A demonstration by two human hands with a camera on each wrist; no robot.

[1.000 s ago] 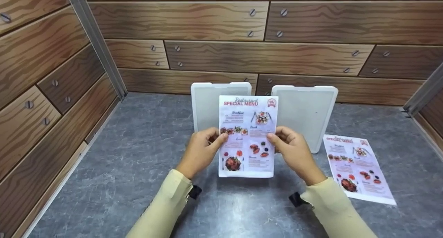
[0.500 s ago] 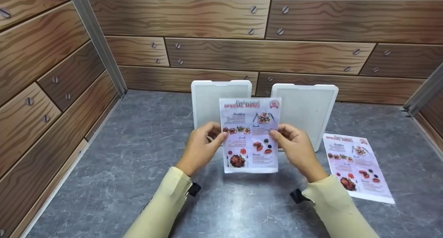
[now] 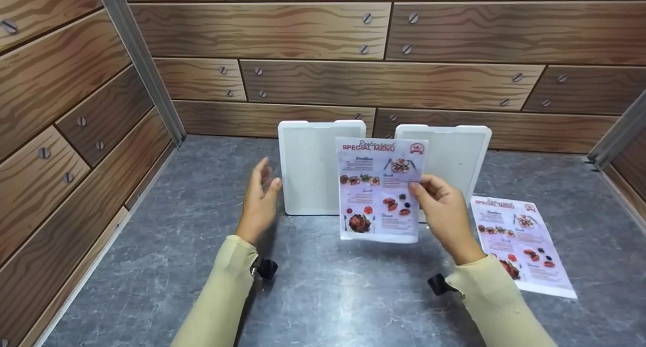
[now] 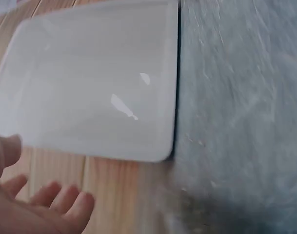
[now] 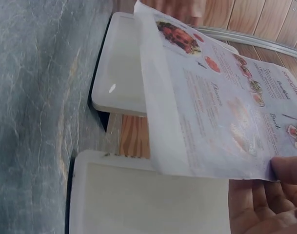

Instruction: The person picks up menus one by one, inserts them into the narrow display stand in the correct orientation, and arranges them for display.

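Note:
My right hand (image 3: 444, 211) pinches the right edge of a printed menu sheet (image 3: 378, 195) between thumb and fingers, holding it upright above the table. In the right wrist view the menu (image 5: 211, 112) slants across, its lower edge free. My left hand (image 3: 260, 200) is off the sheet, fingers loosely spread, just left of a white-framed stand-up board (image 3: 310, 175). The left wrist view shows that board (image 4: 89, 78) beyond the relaxed fingers (image 4: 65, 200). A second white-framed board (image 3: 449, 155) stands behind the menu and right hand, partly hidden.
Another menu sheet (image 3: 525, 246) lies flat on the grey marbled table (image 3: 151, 256) at the right, partly covered by the right sleeve. Wood-patterned walls (image 3: 313, 79) enclose the back and sides, with metal strips (image 3: 146, 69) at the corners.
My left hand has let go of the menu and moved left. My right hand keeps its pinch, and the menu has shifted slightly right. The boards and the flat menu stay put.

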